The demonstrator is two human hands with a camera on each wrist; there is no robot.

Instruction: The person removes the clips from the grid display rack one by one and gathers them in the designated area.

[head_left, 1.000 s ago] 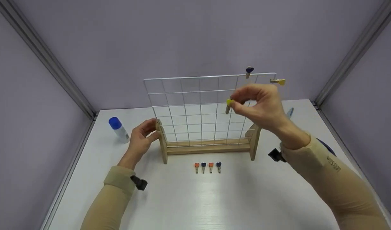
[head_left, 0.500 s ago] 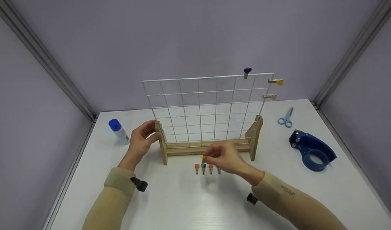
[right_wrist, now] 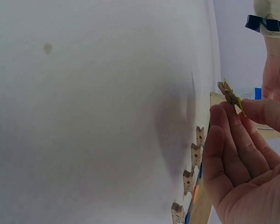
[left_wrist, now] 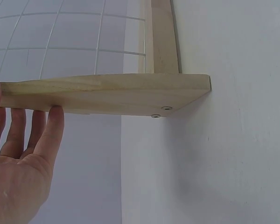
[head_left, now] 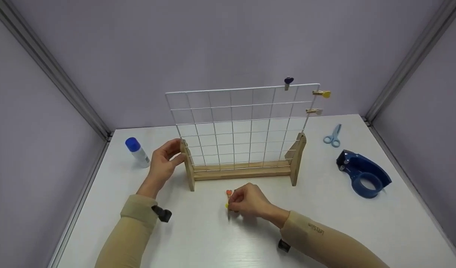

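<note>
**Four pegs in a row, a fifth on its way down**

One yellow peg (head_left: pixel 227 205) is pinched between the thumb and fingertips of the right hand (head_left: pixel 246 204), low over the white table (head_left: pixel 325 223), just in front of the wooden stand (head_left: pixel 243 173) that carries the wire grid (head_left: pixel 235 123). An orange peg (head_left: pixel 228 192) of the row shows beside the knuckles; the other pegs of that row are hidden under the hand in the head view, though the right wrist view shows four pegs (right_wrist: pixel 191 186) lying in line. The left hand (head_left: pixel 164 162) wraps the stand's left upright, fingers curled against the wood (left_wrist: pixel 102 93), steadying it.

To do this well, it seems best to lower the yellow peg flat at the row's end, lined up with its neighbours and not touching them, then let go by opening the fingers gently so nothing gets nudged. Three pegs remain clipped at the grid's top right corner: a blue one (head_left: pixel 288 82), a yellow one (head_left: pixel 322 93) and a pale one (head_left: pixel 313 111).
</note>
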